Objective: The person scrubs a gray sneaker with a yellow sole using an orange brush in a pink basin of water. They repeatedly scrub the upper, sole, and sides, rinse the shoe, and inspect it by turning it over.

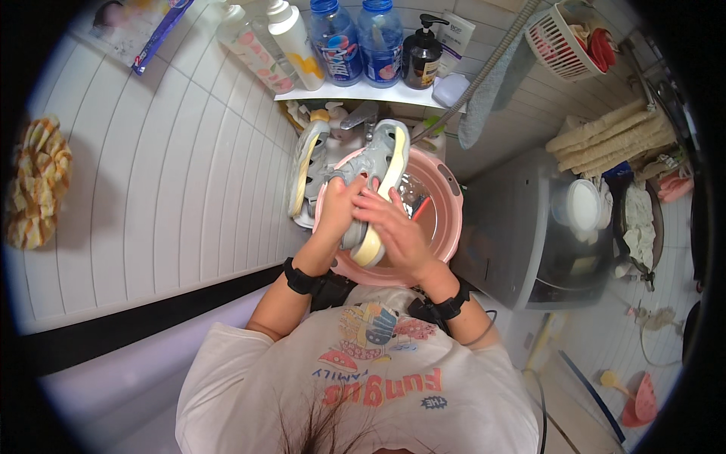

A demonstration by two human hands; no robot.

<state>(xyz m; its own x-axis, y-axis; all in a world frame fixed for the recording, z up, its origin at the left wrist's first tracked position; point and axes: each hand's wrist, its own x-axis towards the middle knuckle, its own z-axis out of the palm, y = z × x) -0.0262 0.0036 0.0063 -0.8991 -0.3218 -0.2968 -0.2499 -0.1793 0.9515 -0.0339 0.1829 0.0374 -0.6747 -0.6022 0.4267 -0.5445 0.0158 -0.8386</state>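
A wet grey sneaker [371, 162] with a pale-yellow and grey sole is tilted over a pink plastic basin [452, 221]. My left hand [336, 207] grips its upper near the opening. Across the shoe, my right hand [397, 230] rests with its fingers over the sole edge, close to the left fingers; whether it grips is unclear. The matching sneaker [309, 167] leans on its side at the white sink's left edge. Water lies in the basin, along with a red and dark object [420, 208], partly hidden by my right hand.
A metal faucet [361, 115] stands behind the basin. Above it, a white shelf [363, 93] bears several bottles and a soap box [451, 89]. A shower hose [482, 74] hangs to the right, near a grey washing machine [510, 227]. A tiled wall [187, 170] borders the left.
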